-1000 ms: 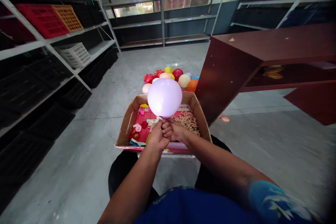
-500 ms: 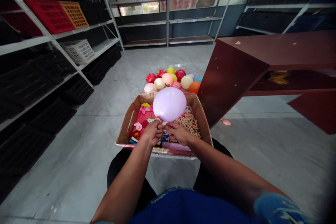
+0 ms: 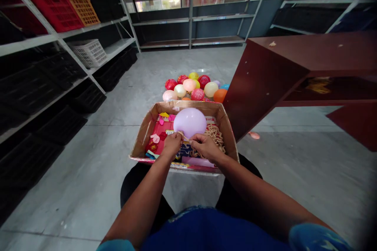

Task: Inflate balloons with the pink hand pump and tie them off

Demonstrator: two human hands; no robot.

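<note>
An inflated lilac balloon [image 3: 190,120] is held low over an open cardboard box [image 3: 229,135]. My left hand [image 3: 173,144] is closed in a pinch at the balloon's neck, which the fingers mostly hide. My right hand [image 3: 205,147], also closed, pinches one end of a thin tan rubber band [image 3: 185,137] that stretches across to the left hand. Inside the box, a heap of similar tan bands [image 3: 215,136] lies on the right. Limp uninflated balloons [image 3: 155,138], pink, red and yellow, lie on the left. A lilac strip [image 3: 196,161] rests along the near side.
Several inflated balloons [image 3: 189,85] lie on the floor beyond the box. A dark red wooden furniture piece [image 3: 259,86] leans close on the right, with a flat peach balloon [image 3: 253,135] on the floor by it. Shelves with crates [image 3: 91,53] line the left.
The lilac balloon has dropped lower, toward the box. My right hand has moved slightly right, away from the left, and the tan band now shows stretched between them.
</note>
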